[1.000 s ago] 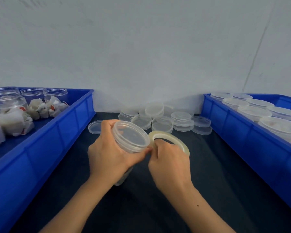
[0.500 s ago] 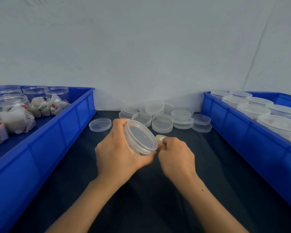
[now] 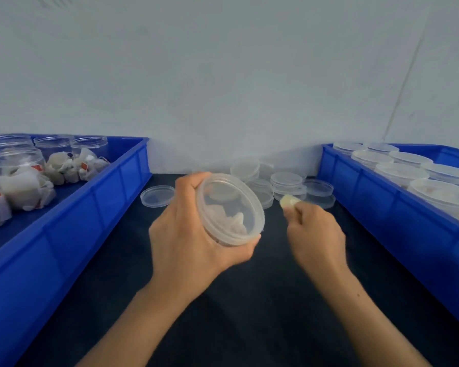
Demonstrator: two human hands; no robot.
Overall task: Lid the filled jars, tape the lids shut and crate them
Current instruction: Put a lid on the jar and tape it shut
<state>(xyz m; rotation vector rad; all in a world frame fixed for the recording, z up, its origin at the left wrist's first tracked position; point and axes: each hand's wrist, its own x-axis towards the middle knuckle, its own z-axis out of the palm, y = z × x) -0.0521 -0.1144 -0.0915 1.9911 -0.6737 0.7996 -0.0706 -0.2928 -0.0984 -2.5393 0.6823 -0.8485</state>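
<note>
Head view, looking down on a dark table [image 3: 249, 313]: the left hand [image 3: 194, 242] holds a clear plastic jar [image 3: 229, 209] in the air above the middle of the table, tilted so that its lidded top faces up and toward the camera. Its fingers curl round the jar's body, with the thumb tip pressed under the lower rim of the lid. The lid is round, see-through and slightly cloudy, with a raised edge; through it shows something white and crumpled inside the jar. The right hand [image 3: 316, 234] is just to the right of the jar, apart from it, with its fingers bunched and pinching a small pale yellowish thing [image 3: 289, 201] between thumb and forefinger. That thing is blurred; it may be a roll of tape seen edge-on, but I cannot tell for sure.

Behind the hands, against the wall [image 3: 223, 75], a heap of loose clear lids [image 3: 281, 181] lies on the table, and one lid [image 3: 157, 196] lies apart on the left. A blue crate [image 3: 96, 197] on the left holds open jars [image 3: 53, 145] and white wrapped packets [image 3: 19, 186]. A second blue crate [image 3: 368, 192] on the right holds lidded jars [image 3: 400, 173] standing in rows.
</note>
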